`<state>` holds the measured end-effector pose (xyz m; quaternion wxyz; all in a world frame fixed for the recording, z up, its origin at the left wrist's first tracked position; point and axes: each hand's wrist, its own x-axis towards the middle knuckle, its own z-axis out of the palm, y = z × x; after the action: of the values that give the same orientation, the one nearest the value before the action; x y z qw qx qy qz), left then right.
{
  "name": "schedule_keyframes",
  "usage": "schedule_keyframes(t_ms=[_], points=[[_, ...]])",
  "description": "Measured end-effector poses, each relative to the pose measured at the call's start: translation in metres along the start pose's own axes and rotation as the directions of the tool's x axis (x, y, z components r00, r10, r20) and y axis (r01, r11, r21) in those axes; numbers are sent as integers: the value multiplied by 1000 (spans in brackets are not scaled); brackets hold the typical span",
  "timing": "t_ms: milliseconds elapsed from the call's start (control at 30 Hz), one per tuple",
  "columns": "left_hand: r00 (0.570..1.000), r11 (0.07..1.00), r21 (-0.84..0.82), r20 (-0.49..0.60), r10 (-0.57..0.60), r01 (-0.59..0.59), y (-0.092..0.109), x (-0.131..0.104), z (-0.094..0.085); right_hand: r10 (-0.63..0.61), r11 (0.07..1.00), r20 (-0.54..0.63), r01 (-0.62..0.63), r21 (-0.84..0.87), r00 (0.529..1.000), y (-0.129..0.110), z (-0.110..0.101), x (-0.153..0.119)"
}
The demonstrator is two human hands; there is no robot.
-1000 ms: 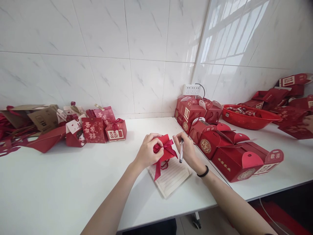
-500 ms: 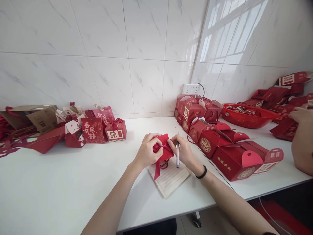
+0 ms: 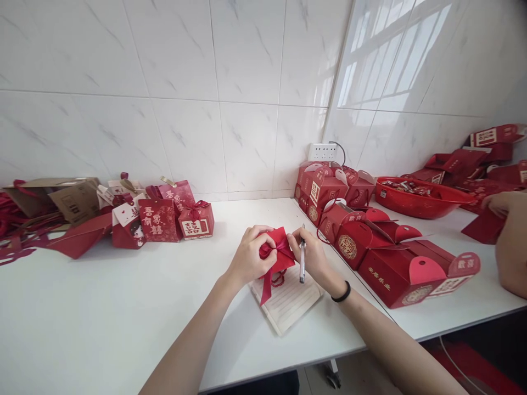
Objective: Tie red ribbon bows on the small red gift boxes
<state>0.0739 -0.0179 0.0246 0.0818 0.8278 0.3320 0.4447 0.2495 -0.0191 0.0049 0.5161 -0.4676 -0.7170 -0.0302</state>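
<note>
Between my hands, above a lined notebook point(image 3: 288, 307), is a small red gift box point(image 3: 284, 236) with a dark red ribbon point(image 3: 267, 286) tied in a bow. My left hand point(image 3: 254, 252) is closed on the bow, thumb and finger pinching the ribbon. My right hand point(image 3: 309, 249) has a pen point(image 3: 302, 260) tucked between its fingers, pointing down, while its thumb and fingertip reach the box's right side by the ribbon. Under the box, a red cord point(image 3: 279, 278) lies on the notebook. The underside of the box is hidden.
Red handled gift boxes point(image 3: 411, 274) line the right side. Behind them are a red basin point(image 3: 420, 200) of wrapped sweets and a power strip point(image 3: 322, 151) against the wall. Another person's hand point(image 3: 510, 211) is at far right. Small ribboned boxes point(image 3: 196, 220) and brown cartons point(image 3: 74, 200) stand left.
The view has shifted slightly, moving everything a little right and down. My hands keep nearly the same hold on the box. At far right, the other person's hand has moved with a red box.
</note>
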Motion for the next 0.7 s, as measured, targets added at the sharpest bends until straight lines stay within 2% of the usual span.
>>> schedule_keyframes(t_ms=[133,267,333,433,600,700], points=[[1000,1000,3,-7,9,-9,0,0,0,22,1000,-16,-22,6,1000,1,-2,1],[1000,1000,-4,-17,22,-23,-1,-1,1,42,993,-30,-38,114,999,5,-7,3],[1000,1000,-7,-16,17,-17,-1,-1,0,-49,977,45,38,211,998,8,-9,4],[1000,1000,-24,-19,16,-16,-2,-1,0,-207,938,209,133,319,956,12,-9,3],[1000,997,-73,7,26,-25,1,-1,-1,-255,928,385,113,354,887,13,-8,2],[999,994,-112,33,6,-2,0,-1,-5,-290,925,407,144,353,866,13,-9,2]])
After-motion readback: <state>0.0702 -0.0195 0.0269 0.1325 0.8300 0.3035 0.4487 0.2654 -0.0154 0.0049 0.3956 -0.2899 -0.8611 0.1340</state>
